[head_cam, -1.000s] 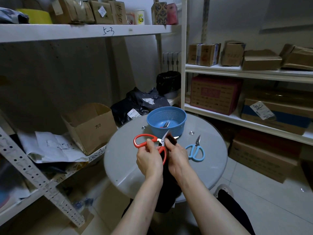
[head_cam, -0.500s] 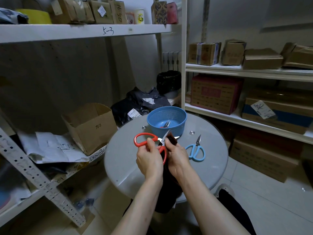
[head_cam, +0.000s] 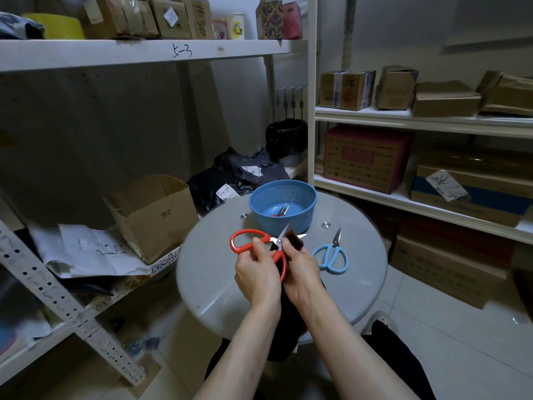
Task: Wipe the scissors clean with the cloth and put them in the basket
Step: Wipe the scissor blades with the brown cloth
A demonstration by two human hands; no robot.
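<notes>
Now the red scissors (head_cam: 261,245) are held over the round table (head_cam: 363,287), blades spread. The left hand (head_cam: 256,277) has its fingers closed around one red handle loop; the other loop sticks out free to the left. The right hand (head_cam: 302,272) has its fingers pinched on a dark brown cloth (head_cam: 294,241), folded over the right-hand blade, whose bare tip pokes out beyond the fold. The rest of the cloth hangs dark below the hands.

Change over the last second: small. Grip and cloth position on the blade look much the same, and the hands have barely shifted. Judgement: wiping of this blade is mid-stroke, not finished; the upper blade stands bare and I cannot tell if it has been cleaned.

The blue basket (head_cam: 284,226) sits just behind the hands, apart from them, with a small pair of snips (head_cam: 282,210) already lying inside. A blue pair of scissors (head_cam: 331,256) lies flat on the table to the right, untouched.

Remaining, as I read it: finish red pair, drop in basket, then the blue pair. Watch the exposed tip near the fingers.
</notes>
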